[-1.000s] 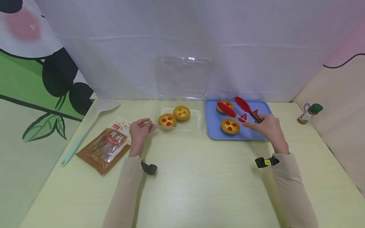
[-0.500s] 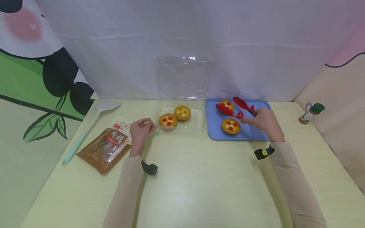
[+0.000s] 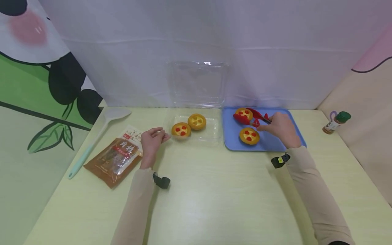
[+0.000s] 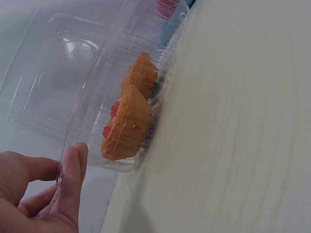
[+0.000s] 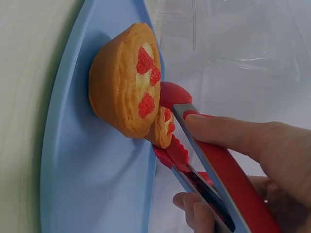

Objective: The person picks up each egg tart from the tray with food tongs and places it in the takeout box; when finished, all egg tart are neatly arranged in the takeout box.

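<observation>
My right hand (image 3: 283, 127) grips red tongs (image 5: 214, 170) with metal arms. The tips of the tongs stand on either side of the rear egg tart (image 3: 244, 113) on the blue tray (image 3: 272, 143); whether they touch it I cannot tell. A nearer tart (image 5: 124, 82) with red berry pieces sits on the same tray. With thumb and fingers, my left hand (image 3: 151, 144) pinches the rim of a clear plastic box (image 4: 85, 97), whose lid stands raised at the back. Inside the box lie a berry-topped tart (image 3: 181, 129) and a plain yellow-topped tart (image 3: 197, 121), side by side.
Left of my left hand lies a brown packet (image 3: 114, 158) with a clear window. Beyond it is a spatula (image 3: 98, 137) with a pale green handle. A small green-capped bottle (image 3: 336, 122) is at the far right. A pale curtain (image 3: 137, 68) hangs behind the table.
My right hand has moved left and away from me, lowering the tongs' tips around the rear tart, and the tips have drawn closer together. My left hand keeps its place at the box rim.
</observation>
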{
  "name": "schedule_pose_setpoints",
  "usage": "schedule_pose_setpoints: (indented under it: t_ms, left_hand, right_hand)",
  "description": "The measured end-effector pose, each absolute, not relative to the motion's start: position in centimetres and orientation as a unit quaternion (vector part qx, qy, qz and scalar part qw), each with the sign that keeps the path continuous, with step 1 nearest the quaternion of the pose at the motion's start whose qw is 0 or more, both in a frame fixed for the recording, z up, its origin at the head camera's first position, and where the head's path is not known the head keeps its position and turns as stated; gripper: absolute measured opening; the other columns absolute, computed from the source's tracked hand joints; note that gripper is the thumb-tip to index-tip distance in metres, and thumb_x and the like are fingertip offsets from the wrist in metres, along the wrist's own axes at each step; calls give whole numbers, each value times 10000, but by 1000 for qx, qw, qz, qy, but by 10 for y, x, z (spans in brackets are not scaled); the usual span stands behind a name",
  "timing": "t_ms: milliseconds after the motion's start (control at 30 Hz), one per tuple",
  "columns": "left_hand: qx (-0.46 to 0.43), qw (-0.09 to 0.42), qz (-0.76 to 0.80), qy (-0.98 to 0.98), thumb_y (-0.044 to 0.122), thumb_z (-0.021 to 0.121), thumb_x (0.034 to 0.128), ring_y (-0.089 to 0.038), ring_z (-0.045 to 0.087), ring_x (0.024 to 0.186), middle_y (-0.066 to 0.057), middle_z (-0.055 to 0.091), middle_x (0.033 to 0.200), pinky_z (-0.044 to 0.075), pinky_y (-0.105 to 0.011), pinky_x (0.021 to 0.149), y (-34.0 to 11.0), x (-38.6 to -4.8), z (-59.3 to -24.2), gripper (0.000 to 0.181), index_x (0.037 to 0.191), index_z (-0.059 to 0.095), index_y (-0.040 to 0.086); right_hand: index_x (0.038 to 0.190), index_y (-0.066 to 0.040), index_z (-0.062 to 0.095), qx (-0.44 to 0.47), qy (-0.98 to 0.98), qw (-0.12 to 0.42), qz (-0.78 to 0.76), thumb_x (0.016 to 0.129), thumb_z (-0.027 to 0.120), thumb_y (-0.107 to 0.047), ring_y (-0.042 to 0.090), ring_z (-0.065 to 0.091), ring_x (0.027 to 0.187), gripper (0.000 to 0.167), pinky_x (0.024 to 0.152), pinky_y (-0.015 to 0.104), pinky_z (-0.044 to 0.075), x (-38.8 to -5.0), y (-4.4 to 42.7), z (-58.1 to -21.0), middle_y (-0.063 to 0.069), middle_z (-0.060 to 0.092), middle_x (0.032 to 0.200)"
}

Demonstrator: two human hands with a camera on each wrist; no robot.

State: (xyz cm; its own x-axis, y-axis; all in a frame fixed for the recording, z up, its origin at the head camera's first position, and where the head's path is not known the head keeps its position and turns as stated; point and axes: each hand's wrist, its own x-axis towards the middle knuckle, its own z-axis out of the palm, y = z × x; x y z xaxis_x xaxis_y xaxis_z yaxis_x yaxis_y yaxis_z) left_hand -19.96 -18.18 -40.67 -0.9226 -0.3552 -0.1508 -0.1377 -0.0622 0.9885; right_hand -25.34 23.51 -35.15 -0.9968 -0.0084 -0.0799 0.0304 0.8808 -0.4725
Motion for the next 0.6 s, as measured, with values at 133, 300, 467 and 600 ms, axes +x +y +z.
schedule_pose_setpoints:
  t_ms: [133, 300, 467, 600]
  left_hand:
    - [181, 79, -707, -679, 31, 584, 965, -22, 678, 619, -30, 651, 787, 611, -172, 708, -181, -200, -408, 332, 1257, 561, -126]
    - [181, 82, -707, -678, 16, 586, 956, -24, 680, 622, -43, 665, 813, 611, -170, 699, -181, -201, -409, 326, 1249, 569, -127]
    - [180, 86, -707, -679, 19, 584, 962, -30, 681, 622, -79, 664, 829, 614, -178, 704, -180, -201, -409, 317, 1241, 571, -130]
    - [182, 86, -707, -677, 27, 586, 964, -33, 681, 619, -58, 648, 796, 614, -185, 713, -181, -201, -408, 327, 1250, 563, -130]
  right_hand:
    - [588, -93, 379, 0, 967, 42, -253, 788, 806, -370, 140, 260, 478, 546, 430, 238, 193, -250, 237, -351, -24, 224, 556]
    - [594, -64, 444, -13, 962, 36, -269, 804, 797, -373, 140, 258, 486, 513, 428, 237, 182, -240, 240, -348, -24, 245, 541]
    - [670, -15, 592, -30, 962, 19, -269, 815, 782, -402, 159, 316, 526, 455, 437, 248, 207, -227, 242, -338, -23, 344, 534]
    - [781, 4, 677, -38, 962, 14, -270, 820, 772, -424, 196, 408, 609, 440, 459, 263, 264, -217, 240, -328, -7, 475, 566]
